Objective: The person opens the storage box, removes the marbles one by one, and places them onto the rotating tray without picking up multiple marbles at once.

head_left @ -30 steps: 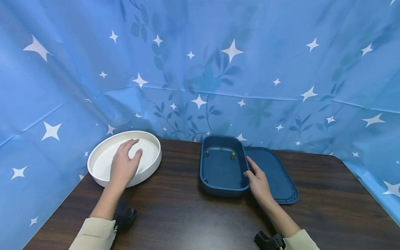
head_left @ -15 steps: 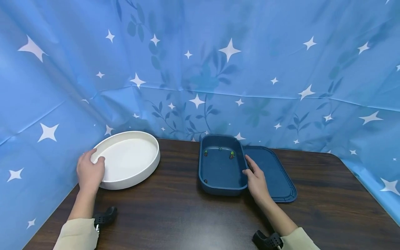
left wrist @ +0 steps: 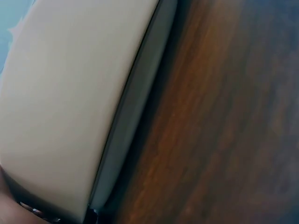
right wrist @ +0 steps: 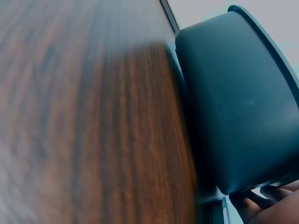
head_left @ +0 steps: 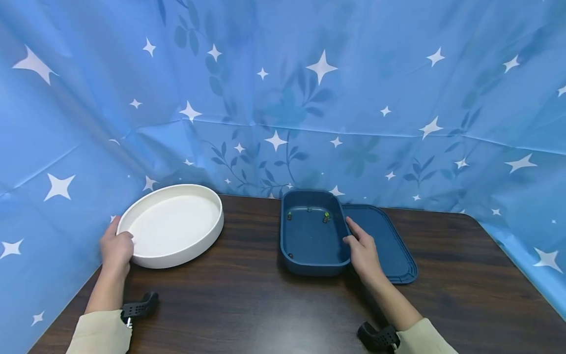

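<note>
Two hands at work, one per vessel. We find the left hand [head_left: 117,247] on the near-left rim of the round white dish [head_left: 177,221], far left on the dark counter [head_left: 221,307]; thumb is over the edge, fingers mostly hidden outside the wall, closed on it as a pinch. The left wrist view shows the dish's wall and a grey strip below it; we cannot tell whether that side is lifted.

The right hand [head_left: 364,253] pinches the right wall of the deep blue box [head_left: 315,241], far middle, thumb at the rim and fingers along the outside. We count at least four small brown-and-green pieces [head_left: 326,217] inside, spread out near the walls. A flat blue panel [head_left: 382,241] lies just right of the box; whether its hidden edge runs under the box, we cannot see.

Risks, as we judge them: each vessel is held from one side only, so a lift could twist it and drop the free side. Tilting the box would set the loose pieces rolling, perhaps over the rim if quick. If panel and box overlap, shifting the box could drag the panel along. The dish stands near the counter's left edge; a leftward pull might overhang it.
</note>
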The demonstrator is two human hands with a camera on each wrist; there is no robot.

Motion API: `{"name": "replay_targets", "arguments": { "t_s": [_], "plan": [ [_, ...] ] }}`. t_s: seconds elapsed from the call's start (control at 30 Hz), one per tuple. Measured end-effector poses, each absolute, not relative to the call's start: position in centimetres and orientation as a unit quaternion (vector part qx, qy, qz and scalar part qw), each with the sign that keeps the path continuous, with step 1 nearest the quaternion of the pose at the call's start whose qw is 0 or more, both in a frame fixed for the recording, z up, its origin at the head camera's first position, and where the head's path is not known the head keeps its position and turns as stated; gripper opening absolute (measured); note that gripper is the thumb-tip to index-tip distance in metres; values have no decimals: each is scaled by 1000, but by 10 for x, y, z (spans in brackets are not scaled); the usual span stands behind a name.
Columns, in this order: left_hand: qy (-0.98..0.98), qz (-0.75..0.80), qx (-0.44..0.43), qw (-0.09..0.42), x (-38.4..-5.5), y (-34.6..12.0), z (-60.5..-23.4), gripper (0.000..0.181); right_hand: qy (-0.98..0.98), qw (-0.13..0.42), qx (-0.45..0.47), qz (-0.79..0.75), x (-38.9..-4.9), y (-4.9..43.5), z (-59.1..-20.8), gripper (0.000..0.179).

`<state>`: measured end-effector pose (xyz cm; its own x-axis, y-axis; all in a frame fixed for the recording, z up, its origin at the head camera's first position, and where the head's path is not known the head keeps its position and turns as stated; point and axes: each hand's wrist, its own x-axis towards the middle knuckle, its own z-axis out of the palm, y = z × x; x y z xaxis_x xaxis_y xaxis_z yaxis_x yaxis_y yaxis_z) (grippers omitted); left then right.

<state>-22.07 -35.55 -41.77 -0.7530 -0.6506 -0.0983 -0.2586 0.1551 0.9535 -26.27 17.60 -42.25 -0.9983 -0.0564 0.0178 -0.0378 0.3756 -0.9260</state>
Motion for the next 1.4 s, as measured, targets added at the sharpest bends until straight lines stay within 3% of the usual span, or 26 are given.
{"name": "replay_targets", "arguments": {
  "t_s": [0.63, 1.4],
  "plan": [
    [-777, -517, 310, 184, -220, -358, -419, 73, 829, 22, -35, -558, -265, 186, -409, 59],
    [-817, -527, 213, 101, -234, -320, -419, 55, 833, 24, -27, -553, -265, 185, -411, 58]
  ]
}}
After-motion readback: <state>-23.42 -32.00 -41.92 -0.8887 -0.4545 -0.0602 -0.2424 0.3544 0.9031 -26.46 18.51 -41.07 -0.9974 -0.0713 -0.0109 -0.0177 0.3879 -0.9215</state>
